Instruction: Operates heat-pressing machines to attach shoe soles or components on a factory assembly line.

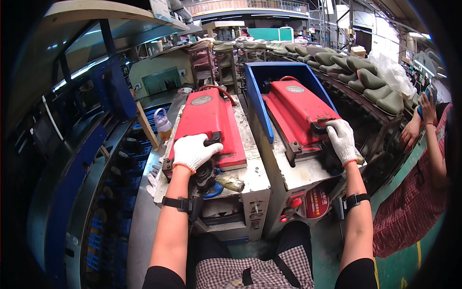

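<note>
Two machines with red covers stand side by side before me. My left hand (196, 150), in a white knit glove, is closed at the black handle (212, 138) on the front of the left red cover (207, 115). My right hand (342, 139), gloved alike, curls at the black handle (317, 128) of the right red cover (301, 108); its fingertips are partly hidden. Below my left hand, a dark clamp-like part and a blue piece (213, 190) sit at the machine's front. Beside them lies a small olive-coloured piece (230, 183).
Olive-green boots (363, 79) are piled on a rack at the right. Nearby, a person in a checked garment (414, 197) holds a phone (428, 98). A bottle (162, 124) and gloves (153, 180) lie left of the machines, near a blue-framed conveyor (106, 207). A blue guard (260, 103) edges the right machine.
</note>
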Motion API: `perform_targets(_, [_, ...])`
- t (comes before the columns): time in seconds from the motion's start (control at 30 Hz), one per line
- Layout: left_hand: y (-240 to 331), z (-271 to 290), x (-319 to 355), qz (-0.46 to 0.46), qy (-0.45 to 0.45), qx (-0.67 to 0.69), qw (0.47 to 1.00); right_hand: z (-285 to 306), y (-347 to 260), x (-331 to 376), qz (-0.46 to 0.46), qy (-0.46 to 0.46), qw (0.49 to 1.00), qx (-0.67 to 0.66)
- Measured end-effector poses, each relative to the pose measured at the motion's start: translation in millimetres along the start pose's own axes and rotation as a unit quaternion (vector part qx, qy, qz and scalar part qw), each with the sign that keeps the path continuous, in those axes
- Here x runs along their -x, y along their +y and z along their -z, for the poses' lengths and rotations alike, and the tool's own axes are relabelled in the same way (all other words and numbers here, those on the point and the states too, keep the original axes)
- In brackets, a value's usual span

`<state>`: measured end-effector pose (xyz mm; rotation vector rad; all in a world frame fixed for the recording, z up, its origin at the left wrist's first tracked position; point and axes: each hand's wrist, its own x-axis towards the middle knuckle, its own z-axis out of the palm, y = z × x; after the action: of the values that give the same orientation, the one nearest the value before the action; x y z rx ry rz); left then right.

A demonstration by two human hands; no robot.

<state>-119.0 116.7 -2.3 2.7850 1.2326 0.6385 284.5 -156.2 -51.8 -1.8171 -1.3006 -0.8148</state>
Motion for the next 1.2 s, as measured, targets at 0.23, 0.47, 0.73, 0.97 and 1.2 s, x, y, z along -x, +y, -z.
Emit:
perform_targets(0.23, [-0.8, -3.9, -1.8, -0.004, 0.005, -0.002, 1.0, -1.6, 2.4, 0.7, -0.005, 0.001, 1.0, -0.001])
perform_targets(0.47, [0.1, -2.5, 0.0, -0.006, 0.011, 0.0, 1.0, -2.6, 3.4, 1.6, -0.005, 0.0, 1.0, -0.005])
perform_targets(0.73, [1.0, -1.7, 0.6, -0.005, 0.015, 0.008, 1.0, -1.9, 3.4, 1.0, -0.014, -0.003, 1.0, -0.002])
perform_targets(0.97, [1.6, -1.0, 0.5, 0.003, 0.009, 0.005, 1.0, -1.6, 1.8, 0.6, 0.004, 0.009, 1.0, -0.001])
perform_targets(1.2, [1.5, -1.1, 0.5, 0.007, 0.008, 0.011, 1.0, -1.6, 1.9, -0.1, 0.006, 0.008, 1.0, -0.003])
